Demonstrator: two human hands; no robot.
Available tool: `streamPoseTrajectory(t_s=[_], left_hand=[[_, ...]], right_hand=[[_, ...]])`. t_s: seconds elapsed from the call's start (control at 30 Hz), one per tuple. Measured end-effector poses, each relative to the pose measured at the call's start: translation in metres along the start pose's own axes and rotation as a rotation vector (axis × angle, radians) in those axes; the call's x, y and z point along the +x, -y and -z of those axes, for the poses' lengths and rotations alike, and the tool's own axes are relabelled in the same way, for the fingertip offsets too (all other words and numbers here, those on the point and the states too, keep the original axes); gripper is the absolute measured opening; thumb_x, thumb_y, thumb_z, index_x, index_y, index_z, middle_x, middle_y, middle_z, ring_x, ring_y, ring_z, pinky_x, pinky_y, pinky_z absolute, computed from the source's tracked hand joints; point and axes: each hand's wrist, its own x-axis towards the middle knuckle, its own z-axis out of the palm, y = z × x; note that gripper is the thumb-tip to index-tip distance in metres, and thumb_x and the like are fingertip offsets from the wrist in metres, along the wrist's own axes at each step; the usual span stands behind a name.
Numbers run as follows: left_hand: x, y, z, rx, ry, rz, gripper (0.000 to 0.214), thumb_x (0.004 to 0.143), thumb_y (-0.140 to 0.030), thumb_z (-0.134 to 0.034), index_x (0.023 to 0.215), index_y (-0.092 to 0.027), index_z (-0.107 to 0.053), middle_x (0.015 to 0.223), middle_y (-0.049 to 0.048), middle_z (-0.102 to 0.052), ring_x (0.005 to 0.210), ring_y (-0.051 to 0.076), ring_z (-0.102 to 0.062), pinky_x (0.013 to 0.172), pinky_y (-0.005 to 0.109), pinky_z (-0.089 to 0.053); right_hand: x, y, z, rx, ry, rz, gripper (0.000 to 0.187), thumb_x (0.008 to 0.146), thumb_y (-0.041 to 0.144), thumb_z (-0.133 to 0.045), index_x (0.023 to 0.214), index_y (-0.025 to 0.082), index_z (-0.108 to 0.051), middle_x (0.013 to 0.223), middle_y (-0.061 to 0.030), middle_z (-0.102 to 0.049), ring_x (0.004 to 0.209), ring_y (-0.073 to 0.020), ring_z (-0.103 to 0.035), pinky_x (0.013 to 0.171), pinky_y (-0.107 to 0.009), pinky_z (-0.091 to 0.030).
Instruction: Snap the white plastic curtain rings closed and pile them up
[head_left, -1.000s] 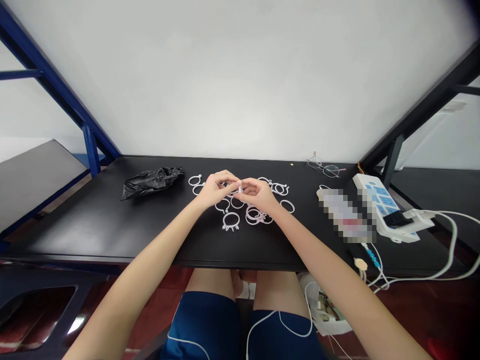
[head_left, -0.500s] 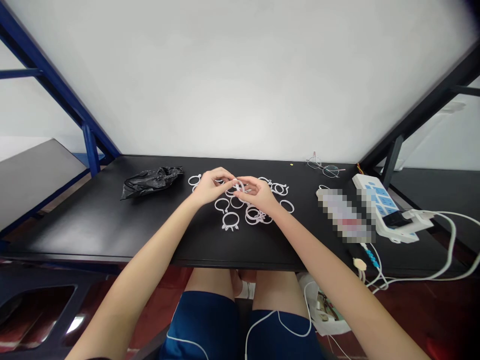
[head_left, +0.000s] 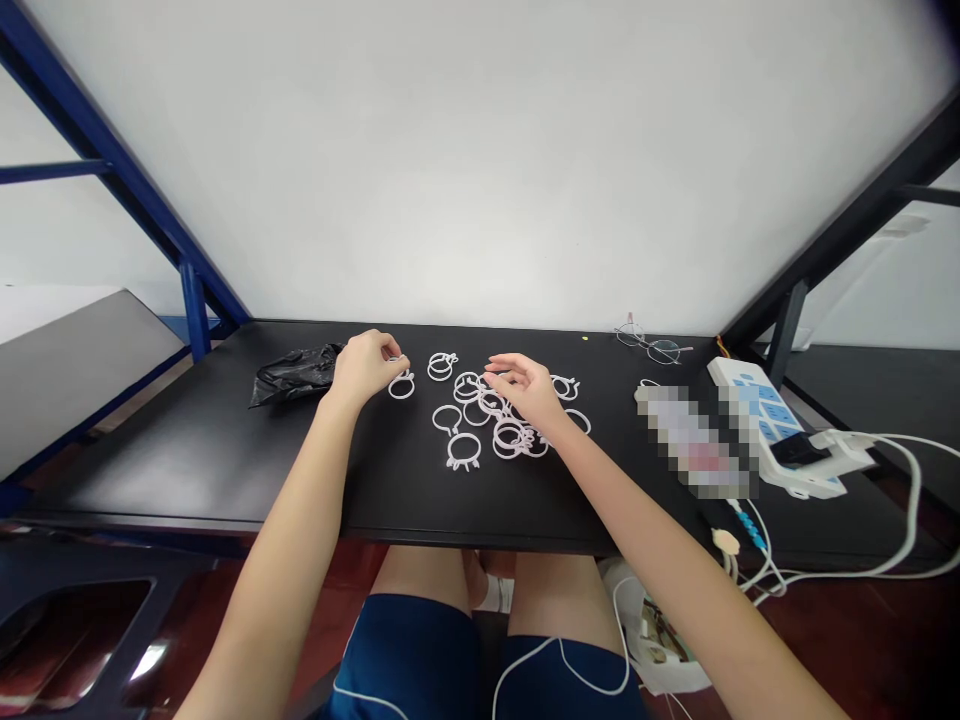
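My left hand (head_left: 369, 366) is at the left of the black tabletop, thumb and fingers closed around the edge of a white ring that they largely cover. Just by its fingertips lies another white ring (head_left: 401, 386). My right hand (head_left: 529, 385) hovers over a loose pile of white plastic rings (head_left: 510, 438), its fingers apart and holding nothing. Small tabs stick out from many of these rings. One ring with several prongs (head_left: 463, 450) lies at the front of the pile. A pair of rings (head_left: 441, 366) sits between my hands, farther back.
Left of my left hand lies a crumpled black plastic bag (head_left: 294, 376). Eyeglasses (head_left: 649, 345) rest at the back right. A blurred-out phone-like object (head_left: 697, 440), a white power strip (head_left: 772, 420) and white cables (head_left: 862, 575) occupy the right side of the black table (head_left: 225, 460).
My hands were together over the pile with a white ring between them. My left hand has moved left to the rings near the bag; my right hand stays over the pile, now without a ring.
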Motion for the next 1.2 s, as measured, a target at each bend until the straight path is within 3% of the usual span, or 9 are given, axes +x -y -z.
streamPoseTrajectory(t_s=[0.23,0.6,0.97,1.2], left_hand=[[0.0,0.0,0.002,0.066,0.068,0.081,0.018,0.069,-0.036,-0.064,0.076,-0.02,-0.068,0.084,0.0046,-0.069,0.081,0.022,-0.064,0.069,0.03,-0.047],[0.001,0.002,-0.01,0.187,0.148,0.066,0.022,0.075,-0.038,-0.061,0.082,-0.021,-0.073,0.09,0.0068,-0.072,0.085,0.024,-0.065,0.07,0.03,-0.048],[0.004,0.013,-0.021,0.157,0.086,-0.02,0.016,0.071,-0.035,-0.065,0.071,-0.022,-0.073,0.073,0.0081,-0.071,0.072,0.025,-0.065,0.062,0.031,-0.048],[0.002,0.008,-0.017,0.104,0.084,-0.035,0.018,0.075,-0.035,-0.062,0.077,-0.021,-0.072,0.084,0.0085,-0.07,0.077,0.024,-0.063,0.068,0.032,-0.048]], right_hand=[[-0.001,0.003,0.0,-0.005,0.003,0.002,0.033,0.072,0.038,-0.073,0.097,0.018,-0.065,0.096,-0.0088,-0.07,0.074,-0.0164,-0.066,0.059,-0.028,-0.05],[-0.002,0.004,0.0,-0.008,0.008,0.001,0.033,0.072,0.04,-0.073,0.095,0.017,-0.066,0.093,-0.0086,-0.07,0.074,-0.017,-0.066,0.059,-0.029,-0.051],[-0.003,0.005,0.0,-0.02,0.011,0.004,0.034,0.072,0.042,-0.073,0.094,0.018,-0.066,0.094,-0.0085,-0.071,0.073,-0.0173,-0.067,0.059,-0.029,-0.052],[-0.002,0.003,0.001,-0.015,0.014,0.004,0.033,0.072,0.04,-0.073,0.094,0.017,-0.066,0.093,-0.0085,-0.07,0.074,-0.0172,-0.067,0.06,-0.028,-0.052]])
